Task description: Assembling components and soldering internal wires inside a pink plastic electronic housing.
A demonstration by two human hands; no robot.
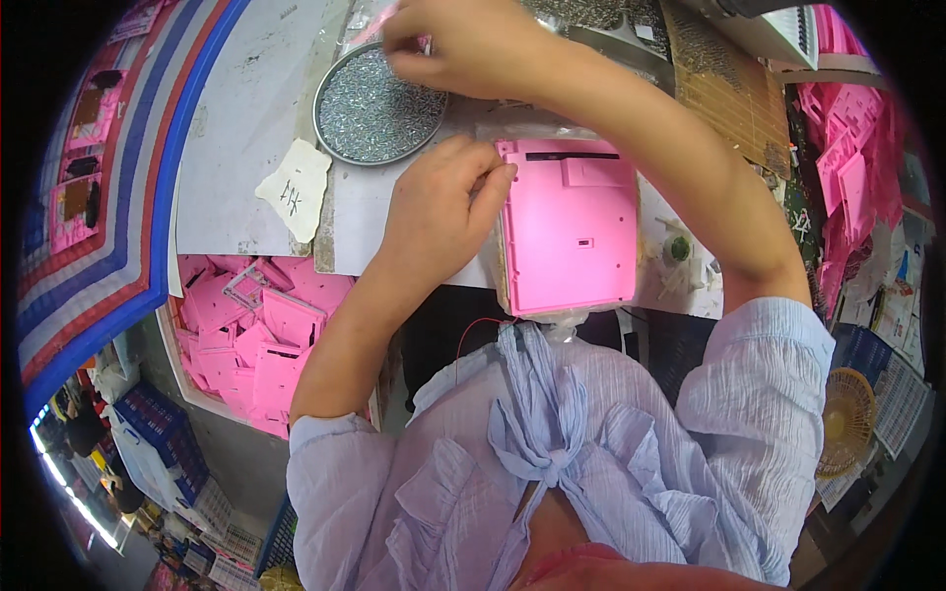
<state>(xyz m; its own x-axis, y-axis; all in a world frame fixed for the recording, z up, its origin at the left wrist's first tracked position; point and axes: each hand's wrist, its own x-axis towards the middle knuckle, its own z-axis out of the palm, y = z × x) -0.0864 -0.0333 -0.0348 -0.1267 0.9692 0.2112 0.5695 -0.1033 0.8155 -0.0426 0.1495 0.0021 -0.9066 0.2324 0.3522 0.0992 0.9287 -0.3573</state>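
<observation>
A square pink plastic panel (pixel 572 236) lies on a support at the table's near edge, just in front of me. It has a dark slot near its far edge and a small rectangular hole near its middle. My left hand (pixel 448 202) is closed at the panel's far left corner, thumb against the curled fingers; what they pinch is hidden. Beyond it stands a round metal dish (pixel 379 113) full of small shiny metal pieces. My right hand (pixel 463 44) reaches across over the dish's far right rim, its fingers curled in; I cannot make out what they hold.
A torn white card (pixel 298 190) lies left of the dish. Below the table's left side, a box holds many pink parts (pixel 246 335). More pink parts (pixel 843 158) are piled at the far right. Small pale plastic pieces (pixel 680 271) sit beside the panel. A yellow basket (pixel 845 409) stands at right.
</observation>
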